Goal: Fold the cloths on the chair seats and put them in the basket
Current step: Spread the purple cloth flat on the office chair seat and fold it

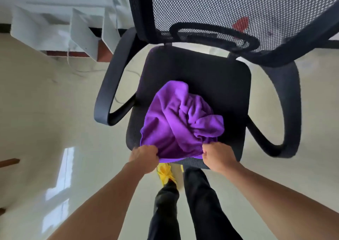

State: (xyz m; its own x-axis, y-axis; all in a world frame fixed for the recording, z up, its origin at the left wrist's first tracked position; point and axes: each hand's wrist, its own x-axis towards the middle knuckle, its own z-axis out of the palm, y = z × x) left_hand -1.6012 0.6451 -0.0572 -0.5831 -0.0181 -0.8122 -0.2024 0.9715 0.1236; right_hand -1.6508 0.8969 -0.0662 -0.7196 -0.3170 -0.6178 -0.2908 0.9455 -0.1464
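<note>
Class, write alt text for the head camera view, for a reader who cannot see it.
A person's left hand and right hand grip the near edge of a crumpled purple cloth on a black office chair seat, below its mesh backrest.

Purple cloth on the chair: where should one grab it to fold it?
Probably its near edge, from the front of the seat: the purple cloth is bunched mid-seat, but that edge lies exposed, where the left hand and right hand pinch it.
</note>
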